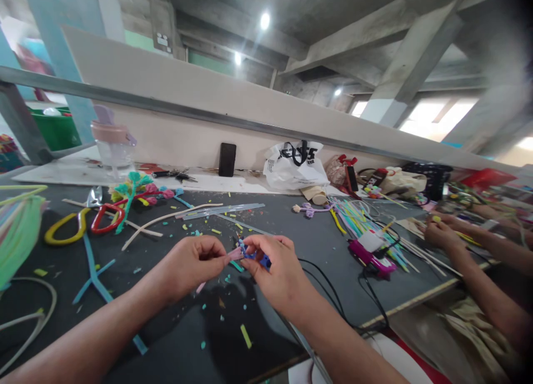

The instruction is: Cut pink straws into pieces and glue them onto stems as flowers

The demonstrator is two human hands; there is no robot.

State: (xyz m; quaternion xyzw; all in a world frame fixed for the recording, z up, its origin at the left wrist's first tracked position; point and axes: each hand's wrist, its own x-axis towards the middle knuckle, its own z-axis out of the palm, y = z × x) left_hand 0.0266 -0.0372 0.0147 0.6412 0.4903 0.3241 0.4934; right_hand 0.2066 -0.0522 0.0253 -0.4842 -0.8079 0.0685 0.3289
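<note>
pink strip: pinched between both hands, above the dark table
left hand: fingers closed on the strip's left end
right hand: fingers closed on a small blue clip
scraps: scattered on table

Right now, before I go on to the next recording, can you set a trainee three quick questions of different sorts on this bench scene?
1. True or false: the left hand and the right hand work together on one small piece above the dark table.
2. Multiple choice: what leans upright against the wall behind the hands? A) a black phone B) a red bucket C) a hammer
3. Fill in: the other person's hands are at the ____ edge of the view.

Key
1. True: the left hand pinches a pink strip and the right holds the blue piece it joins.
2. A, the black phone.
3. Right; the other person's hands rest near the coloured strips.
</note>
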